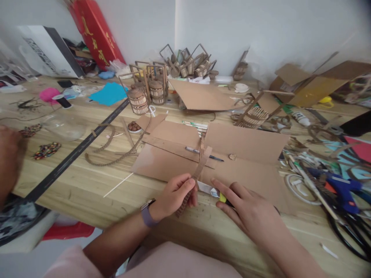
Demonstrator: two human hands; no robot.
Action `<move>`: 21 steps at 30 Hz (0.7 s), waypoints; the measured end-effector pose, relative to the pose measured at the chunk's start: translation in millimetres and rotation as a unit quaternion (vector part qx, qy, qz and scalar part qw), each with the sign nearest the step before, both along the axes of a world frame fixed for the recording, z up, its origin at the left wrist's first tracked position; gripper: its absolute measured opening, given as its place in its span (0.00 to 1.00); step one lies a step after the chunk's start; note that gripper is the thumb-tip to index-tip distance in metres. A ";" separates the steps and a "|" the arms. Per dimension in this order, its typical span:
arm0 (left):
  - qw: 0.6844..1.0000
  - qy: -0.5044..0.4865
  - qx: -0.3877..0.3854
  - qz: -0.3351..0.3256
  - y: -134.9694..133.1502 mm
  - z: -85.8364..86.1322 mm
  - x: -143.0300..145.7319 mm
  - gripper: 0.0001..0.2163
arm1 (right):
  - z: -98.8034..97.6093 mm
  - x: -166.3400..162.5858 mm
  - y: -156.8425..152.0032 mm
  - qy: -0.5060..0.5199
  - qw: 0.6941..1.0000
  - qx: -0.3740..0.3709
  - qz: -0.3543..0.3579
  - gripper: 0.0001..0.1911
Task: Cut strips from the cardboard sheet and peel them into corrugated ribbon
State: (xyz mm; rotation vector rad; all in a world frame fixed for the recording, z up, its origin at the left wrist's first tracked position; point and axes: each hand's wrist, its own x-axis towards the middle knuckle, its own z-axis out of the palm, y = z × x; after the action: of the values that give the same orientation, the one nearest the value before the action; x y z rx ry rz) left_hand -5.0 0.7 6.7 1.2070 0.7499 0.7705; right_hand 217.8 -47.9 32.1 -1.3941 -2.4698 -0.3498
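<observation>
In my left hand (181, 193), closed near the table's front edge, is a narrow brown cardboard strip (203, 162) whose upper end slants up to the right. A watch with a purple band is on that wrist. My right hand (247, 208) grips a yellow and black utility knife (222, 197). Its blade points left and reaches the strip close to my left fingertips; whether it cuts in, I cannot tell. Beneath both lies a flattened cardboard sheet (246, 173) with raised flaps. A pen (216, 157) and a small tan scrap (232, 156) rest on it.
Small lidded baskets with tall handles (137, 98) stand behind, with more heaped by the wall. A bowl of brown pieces (133, 126) and curved strips (116, 159) lie left. To the right are a blue glue gun (337, 185) and black-handled scissors (343, 231). Another person's hand (10, 158) is far left.
</observation>
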 end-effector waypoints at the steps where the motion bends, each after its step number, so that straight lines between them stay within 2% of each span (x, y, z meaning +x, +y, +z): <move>1: 1.000 0.001 0.000 0.000 0.1 0.0 0.0 0.22 | 0.4 0.0 0.7 -0.003 1.000 0.005 -0.001 0.23; 10: 1.000 -0.008 -0.001 -0.003 -0.3 -2.5 0.0 0.21 | 4.8 -3.3 4.2 -0.025 0.999 0.036 0.009 0.23; 21: 1.000 -0.008 0.006 -0.004 0.3 -1.3 -0.1 0.21 | 4.4 1.8 2.9 -0.021 0.999 0.032 0.013 0.21</move>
State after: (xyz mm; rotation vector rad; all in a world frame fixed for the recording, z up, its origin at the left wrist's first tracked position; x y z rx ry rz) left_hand -5.1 1.1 5.4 1.2119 0.7272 0.7786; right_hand 219.6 -45.1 36.6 -1.3413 -2.4851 -0.4518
